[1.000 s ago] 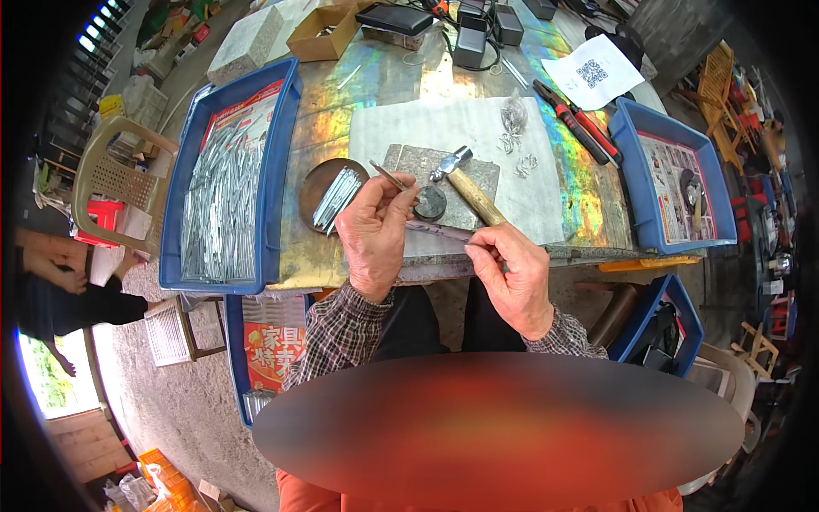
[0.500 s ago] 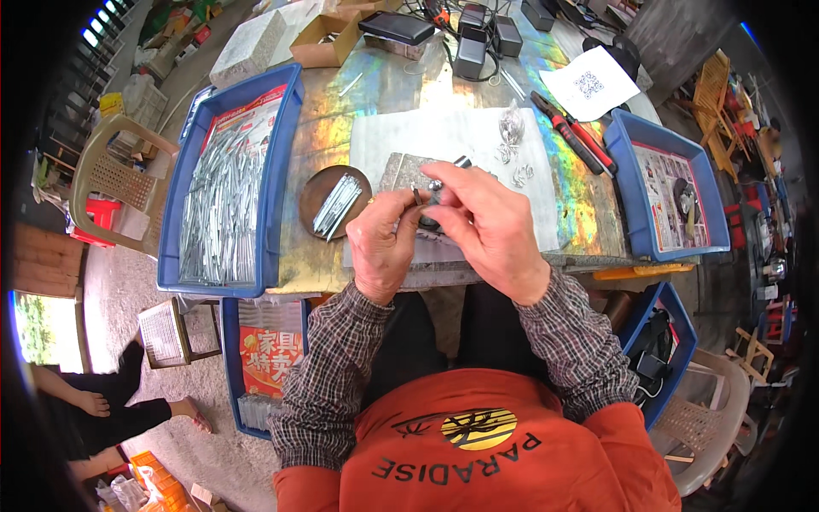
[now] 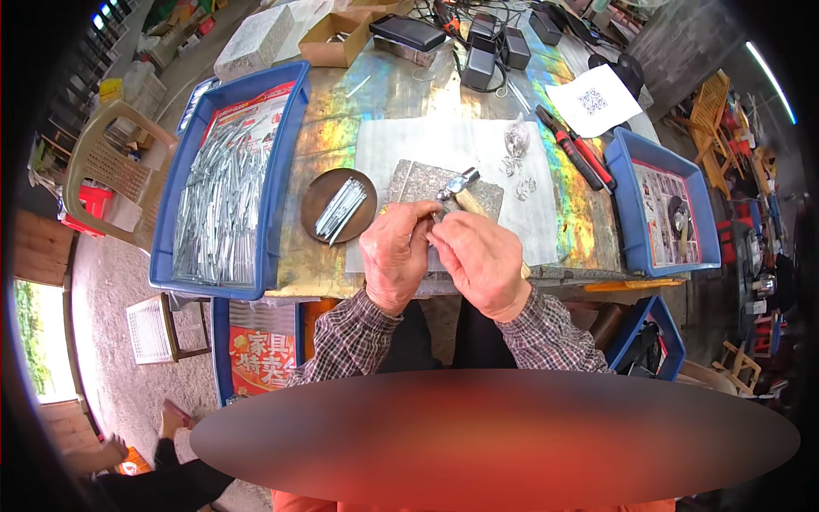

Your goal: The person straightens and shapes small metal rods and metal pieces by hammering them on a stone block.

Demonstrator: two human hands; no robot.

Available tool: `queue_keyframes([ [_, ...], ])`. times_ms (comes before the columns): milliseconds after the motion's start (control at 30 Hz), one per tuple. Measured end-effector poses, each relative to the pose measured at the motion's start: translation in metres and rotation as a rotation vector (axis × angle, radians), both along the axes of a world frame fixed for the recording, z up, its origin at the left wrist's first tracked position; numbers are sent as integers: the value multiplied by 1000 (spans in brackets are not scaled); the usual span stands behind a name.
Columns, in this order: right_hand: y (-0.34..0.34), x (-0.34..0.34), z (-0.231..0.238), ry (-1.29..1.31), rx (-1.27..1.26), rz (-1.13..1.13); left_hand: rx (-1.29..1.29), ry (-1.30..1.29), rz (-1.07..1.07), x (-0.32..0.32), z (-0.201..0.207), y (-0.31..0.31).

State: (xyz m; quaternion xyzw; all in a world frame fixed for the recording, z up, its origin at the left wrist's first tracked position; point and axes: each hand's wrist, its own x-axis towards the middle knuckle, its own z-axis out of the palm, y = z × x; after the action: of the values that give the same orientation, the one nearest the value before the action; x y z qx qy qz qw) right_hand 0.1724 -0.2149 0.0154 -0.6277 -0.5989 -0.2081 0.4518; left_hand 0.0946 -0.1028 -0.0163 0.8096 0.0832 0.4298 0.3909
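My left hand (image 3: 395,256) and my right hand (image 3: 482,263) meet fingertip to fingertip over the near side of a grey stone slab (image 3: 415,177). Both are closed in a pinch around a small dark piece, mostly hidden by the fingers. A hammer (image 3: 461,182) with a shiny metal head and wooden handle lies on the slab just beyond; my right hand covers part of its handle. Under the slab spreads a white sheet (image 3: 380,145). Left of my hands, a round brown dish (image 3: 316,189) bears several thin silvery metal strips (image 3: 343,208).
A blue tray (image 3: 271,183) full of similar strips stands at the left. Small silvery pieces (image 3: 525,188) lie on the sheet beside a clear bag (image 3: 515,139). Red-handled pliers (image 3: 580,154) and another blue tray (image 3: 712,226) are at right. A person's leg (image 3: 171,418) shows lower left.
Both hands have drawn slightly nearer to me, uncovering the hammer's head and part of its handle. My fingertips remain together. The view has shifted a little.
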Motion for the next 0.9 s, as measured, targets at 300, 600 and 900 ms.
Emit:
queue_keyframes([
  [300,-8,-11,-28,-61,62,-50,-162,53,-8,-1,-1,-1],
  [600,-47,-3,-10,-92,-394,-539,-186,59,16,-3,-2,-2],
  [900,-68,-9,5,204,-263,-472,-88,73,73,-3,4,-6],
])
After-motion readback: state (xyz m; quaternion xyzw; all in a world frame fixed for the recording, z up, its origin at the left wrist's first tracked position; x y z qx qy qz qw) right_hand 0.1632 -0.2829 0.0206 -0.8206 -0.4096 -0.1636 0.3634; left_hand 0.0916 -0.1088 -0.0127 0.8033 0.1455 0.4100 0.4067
